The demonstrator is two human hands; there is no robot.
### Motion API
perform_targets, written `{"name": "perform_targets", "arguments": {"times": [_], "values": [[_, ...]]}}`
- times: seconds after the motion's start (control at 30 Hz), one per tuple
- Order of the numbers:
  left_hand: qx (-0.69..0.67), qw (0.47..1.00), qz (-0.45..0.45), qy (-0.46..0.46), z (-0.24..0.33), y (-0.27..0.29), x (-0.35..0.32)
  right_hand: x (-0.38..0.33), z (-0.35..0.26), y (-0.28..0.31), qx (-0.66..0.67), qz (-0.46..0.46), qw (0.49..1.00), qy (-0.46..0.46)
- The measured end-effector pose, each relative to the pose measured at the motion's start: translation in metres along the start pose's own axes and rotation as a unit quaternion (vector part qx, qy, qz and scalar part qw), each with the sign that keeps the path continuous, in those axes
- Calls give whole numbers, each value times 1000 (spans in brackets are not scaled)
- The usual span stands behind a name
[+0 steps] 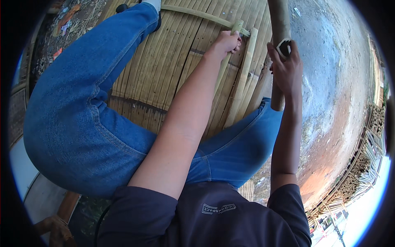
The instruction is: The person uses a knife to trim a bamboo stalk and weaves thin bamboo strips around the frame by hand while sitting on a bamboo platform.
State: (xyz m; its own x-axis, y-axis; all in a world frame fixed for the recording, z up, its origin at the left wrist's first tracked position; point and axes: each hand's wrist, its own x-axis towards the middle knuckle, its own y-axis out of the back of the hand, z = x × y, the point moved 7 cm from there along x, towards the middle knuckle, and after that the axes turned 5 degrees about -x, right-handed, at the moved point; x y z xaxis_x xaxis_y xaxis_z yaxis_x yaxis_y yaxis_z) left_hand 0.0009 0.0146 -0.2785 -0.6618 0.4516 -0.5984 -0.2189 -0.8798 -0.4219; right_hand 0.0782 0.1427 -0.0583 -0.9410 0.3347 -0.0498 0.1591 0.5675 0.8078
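Observation:
My left hand [227, 42] is closed round a pale bamboo strip [237, 26], close to where it meets a long, slightly curved bamboo strip [197, 13] lying crosswise. Beside it to the right runs another pale bamboo strip [242, 78], pointing toward my right thigh. My right hand [286, 68] is wrapped round a thick brown bamboo tube; a dark hollow opening [284, 48] shows between thumb and fingers. A long stretch of brown bamboo [279, 16] reaches beyond the hand, and a rounded end [278, 101] shows below it. Whether these are one piece, I cannot tell.
I sit on a platform of bamboo slats [144, 88], my legs in blue jeans [70, 115] bent to either side. Bare ground [329, 82] lies to the right, with stacked bamboo poles [372, 152] along its far edge. Litter and dry leaves [61, 33] cover the ground at upper left.

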Motion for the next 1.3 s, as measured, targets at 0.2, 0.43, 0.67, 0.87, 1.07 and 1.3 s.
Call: {"name": "perform_targets", "arguments": {"times": [0.2,0.43,0.67,0.87,1.07,1.3], "values": [[3,1000,5,0,14,-6,0,3,-8,14,106,123,985,62],[-12,1000,-5,-4,9,1,6,1,9,-10,-38,-13,999,13],[0,1000,6,6,13,-8,-1,-4,8,1,109,102,987,57],[34,999,19,-24,11,-1,4,-12,18,-50,-82,-62,994,48],[26,999,21,-4,10,-5,2,-7,-3,-8,93,45,995,12],[31,999,4,-8,13,-2,3,8,35,-36,-134,6,990,34]]}}
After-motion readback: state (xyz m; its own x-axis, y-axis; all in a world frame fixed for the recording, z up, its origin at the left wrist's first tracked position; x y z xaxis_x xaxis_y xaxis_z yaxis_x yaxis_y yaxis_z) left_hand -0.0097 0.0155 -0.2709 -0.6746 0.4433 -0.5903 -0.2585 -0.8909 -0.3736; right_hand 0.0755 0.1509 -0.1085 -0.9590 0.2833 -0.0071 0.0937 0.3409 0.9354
